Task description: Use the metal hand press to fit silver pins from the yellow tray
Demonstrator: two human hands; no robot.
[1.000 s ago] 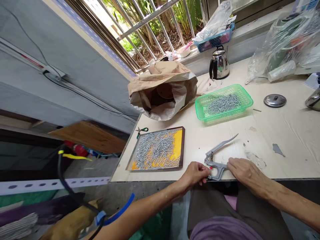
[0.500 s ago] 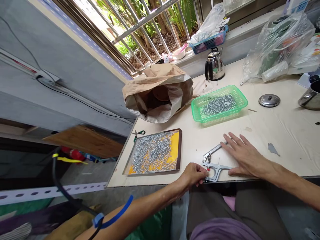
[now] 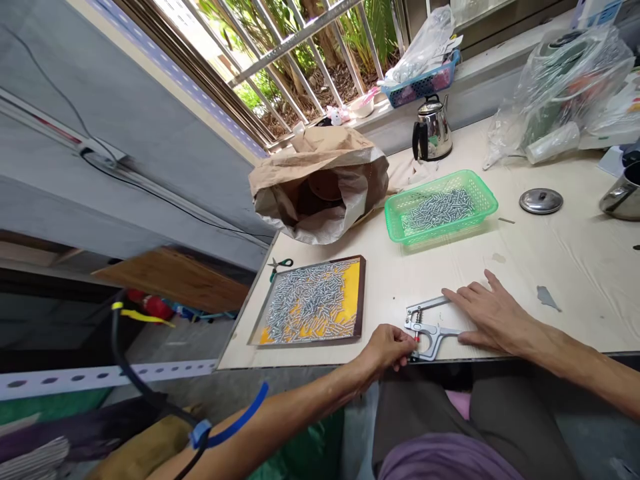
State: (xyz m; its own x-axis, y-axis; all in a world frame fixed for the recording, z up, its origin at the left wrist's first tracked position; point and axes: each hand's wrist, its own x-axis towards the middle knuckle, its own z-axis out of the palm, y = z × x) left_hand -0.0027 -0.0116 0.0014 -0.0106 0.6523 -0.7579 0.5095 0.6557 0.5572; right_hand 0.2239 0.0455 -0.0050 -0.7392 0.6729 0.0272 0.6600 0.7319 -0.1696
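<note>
A grey metal hand press pliers point(image 3: 431, 328) with a spring and a red part lies at the table's front edge. My right hand point(image 3: 493, 313) spans its two handles, fingers over the end of the upper one and thumb against the lower one. My left hand point(image 3: 389, 347) is pinched closed at the tool's jaw end; whatever is between its fingertips is too small to make out. Left of it, a shallow tray point(image 3: 358, 300) with a yellow bottom holds many small silvery, ribbed pieces point(image 3: 305, 300). A green plastic basket point(image 3: 393, 223) farther back contains more of them.
A brown paper bag point(image 3: 320, 150) gapes open behind the tray, near scissors point(image 3: 280, 265). A steel kettle point(image 3: 434, 130), a metal lid point(image 3: 541, 200) and a plastic-wrapped bundle point(image 3: 560, 100) stand toward the back and right. A black cable with a blue tie point(image 3: 200, 433) hangs at lower left.
My right hand's fingers have drawn in from a wider spread and rest on the upper handle's end. My left hand stays at the jaw. The view has shifted slightly.
</note>
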